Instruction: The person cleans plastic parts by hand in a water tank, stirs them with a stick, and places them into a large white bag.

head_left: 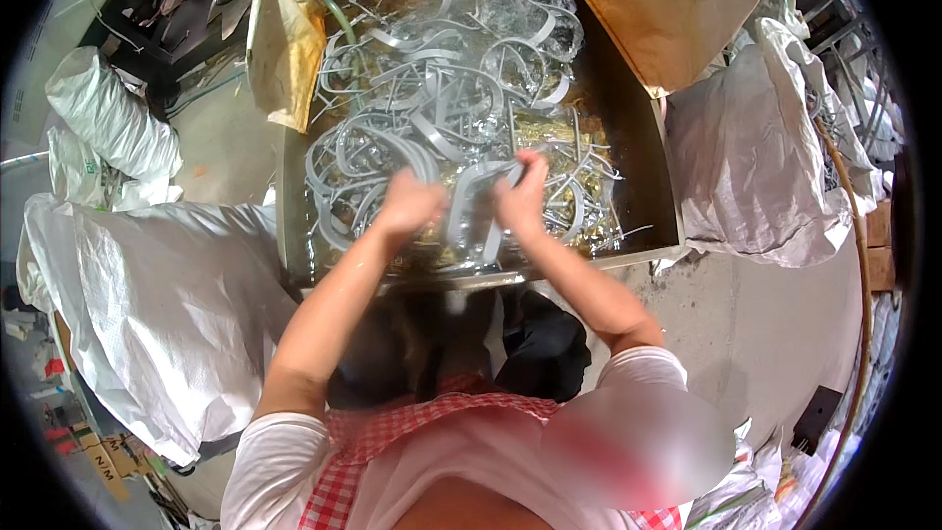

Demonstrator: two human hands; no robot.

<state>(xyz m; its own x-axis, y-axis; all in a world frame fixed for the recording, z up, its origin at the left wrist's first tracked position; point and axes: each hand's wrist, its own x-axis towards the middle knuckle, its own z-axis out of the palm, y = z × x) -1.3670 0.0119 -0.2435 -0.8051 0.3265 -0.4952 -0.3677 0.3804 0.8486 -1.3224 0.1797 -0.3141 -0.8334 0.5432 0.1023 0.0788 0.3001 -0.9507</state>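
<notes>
A wide metal tub (643, 162) in front of me is heaped with curved grey metal strips (432, 64), wet and glistening. My left hand (410, 204), somewhat smeared by motion, is closed at the lower end of several nested curved strips (397, 149) at the tub's near left. To its right, my right hand (522, 194) pinches a bent grey strip (471, 177), which is blurred and hangs down toward the near rim. Where the left fingertips meet the metal is hidden.
Big white woven sacks stand at the left (177, 304) and right (741, 157) of the tub. Stained boards rise at its far left (283, 39) and far right (677, 0). A green hose (339, 15) runs into the tub. A brown hose (852, 186) hangs at the far right.
</notes>
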